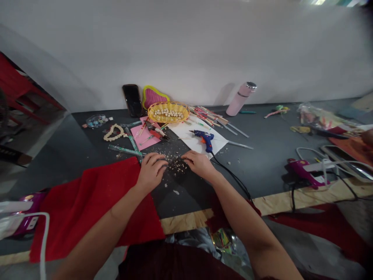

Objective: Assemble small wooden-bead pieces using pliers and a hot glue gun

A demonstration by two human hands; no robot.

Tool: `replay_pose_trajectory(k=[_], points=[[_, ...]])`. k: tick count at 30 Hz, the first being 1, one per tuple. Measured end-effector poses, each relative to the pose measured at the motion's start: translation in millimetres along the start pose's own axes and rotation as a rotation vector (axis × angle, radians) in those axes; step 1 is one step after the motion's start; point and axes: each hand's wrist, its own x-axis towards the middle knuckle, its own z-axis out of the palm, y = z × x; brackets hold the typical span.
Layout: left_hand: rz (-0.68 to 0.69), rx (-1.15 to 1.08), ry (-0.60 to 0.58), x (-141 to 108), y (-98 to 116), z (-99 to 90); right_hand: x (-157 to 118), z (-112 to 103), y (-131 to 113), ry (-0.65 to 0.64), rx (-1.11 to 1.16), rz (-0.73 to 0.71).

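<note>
My left hand (152, 168) is low over the dark tabletop, fingers loosely curved and thumb apart from them. Small pale crumbs and chips (176, 165) lie scattered between my two hands. On their right side is my right hand (199, 163), its bent fingers pointing inward at the crumbs; I see nothing held in it. A blue glue gun (205, 139) rests on a white sheet (186, 142) just beyond the right hand. Clear green-patterned strips (125, 150) lie beside the left hand. Farther back, a yellow woven basket (151, 114) holds small pale pieces.
A red cloth (101, 202) covers the front left. Pliers (157, 132) lie on pink paper (140, 136), near a beaded heart (114, 133). A phone (132, 100) and pink bottle (241, 99) stand at the back. Black cords (233, 177) and a purple power strip (309, 174) are right.
</note>
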Motion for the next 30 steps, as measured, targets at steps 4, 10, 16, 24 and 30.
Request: replay_pose_trajectory(k=[4, 10, 16, 24, 30], points=[[-0.016, 0.009, 0.024, -0.5, -4.2, 0.0, -1.6, -3.5, -3.7, -0.088, -0.060, 0.005], [-0.021, 0.006, 0.010, -2.8, -7.3, 4.5, -1.4, -5.7, -9.9, -0.105, -0.030, -0.008], [-0.032, -0.102, -0.004, -1.5, 4.6, 10.4, 2.0, -7.2, -27.9, 0.133, 0.321, -0.052], [-0.078, -0.202, 0.074, 1.4, 21.4, 6.1, 0.1, 8.3, -44.8, 0.166, 0.443, -0.139], [-0.111, -0.234, 0.100, 2.1, 20.8, 3.0, 0.0, 10.9, -38.1, 0.184, 0.425, -0.101]])
